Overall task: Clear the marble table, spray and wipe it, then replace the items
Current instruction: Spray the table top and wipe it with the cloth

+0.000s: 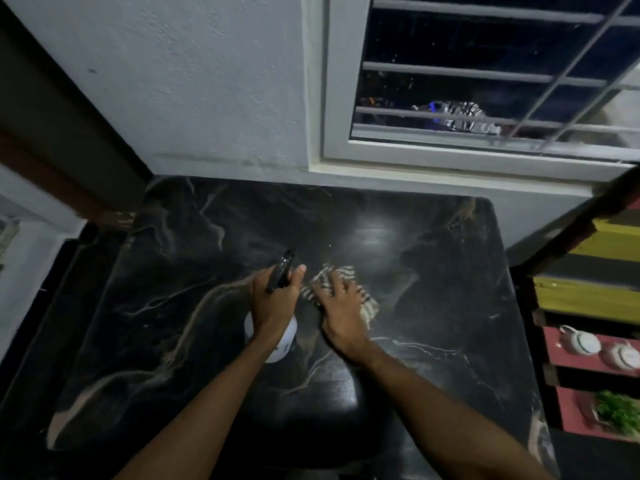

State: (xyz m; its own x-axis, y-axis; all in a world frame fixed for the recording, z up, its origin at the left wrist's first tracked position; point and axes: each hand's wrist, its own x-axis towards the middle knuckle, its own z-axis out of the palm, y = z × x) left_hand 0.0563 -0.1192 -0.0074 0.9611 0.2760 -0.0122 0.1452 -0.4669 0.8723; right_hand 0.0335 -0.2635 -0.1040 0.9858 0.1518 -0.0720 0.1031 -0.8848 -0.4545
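Observation:
The black marble table point(173, 306) with pale veins fills the middle of the head view. My left hand point(273, 303) grips a spray bottle point(282, 341) with a white body and a black trigger head, held over the table's centre. My right hand point(341, 313) lies flat, fingers spread, on a striped cloth point(329, 277) pressed onto the marble just right of the bottle. A light reflection shines on the surface beyond the cloth.
A grey wall and a barred window point(485, 98) stand behind the table. To the right a slatted shelf point(588, 292) in yellow, black and red holds two white teapots point(581, 342) and a green plant point(620, 412). A dark door frame runs at the left.

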